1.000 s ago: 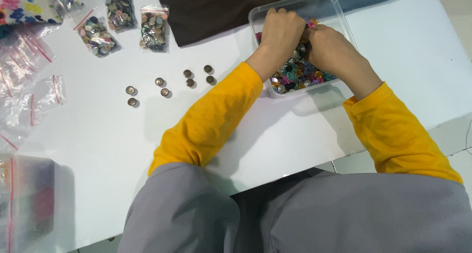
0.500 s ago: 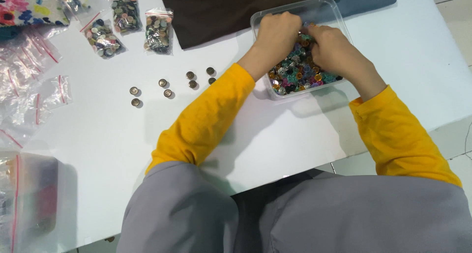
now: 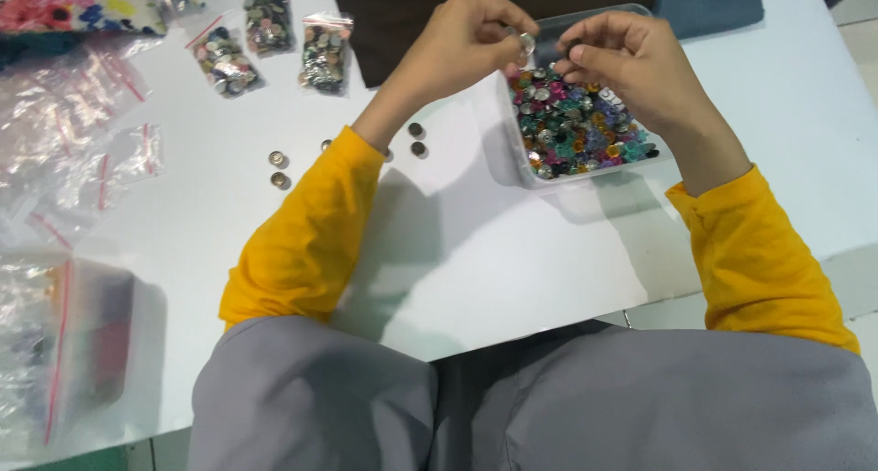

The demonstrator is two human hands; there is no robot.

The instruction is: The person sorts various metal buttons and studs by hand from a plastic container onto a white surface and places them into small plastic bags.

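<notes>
**Two hands raised over the box of shiny pieces**

Both hands are seen in the upper middle of the frame, just above a clear plastic box (image 3: 512,151) that is full of small bright pieces (image 3: 576,128) in green, pink, blue and silver. The box is placed on the white surface (image 3: 476,242), right under the hands.

The left hand (image 3: 466,41) is curled almost closed. A small round silver piece (image 3: 528,41) is pinched between its thumb and first finger, at the side that faces the other hand. The piece is round, so no long side can be told.

The right hand (image 3: 631,55) is also curled, with the fingertips brought close together. Something tiny may be held there, but it cannot be told for sure. The two hands are very near each other, and the silver piece is held between them, nearer to the left hand.

To the left of the left arm, a few loose round pieces (image 3: 279,169) are laid out on the surface. In the upper left of the frame, three small bags (image 3: 274,37) filled with pieces are seen. Empty clear bags (image 3: 82,133) are piled at the left edge. A dark cloth (image 3: 384,23) is spread at the top, behind the box
</notes>
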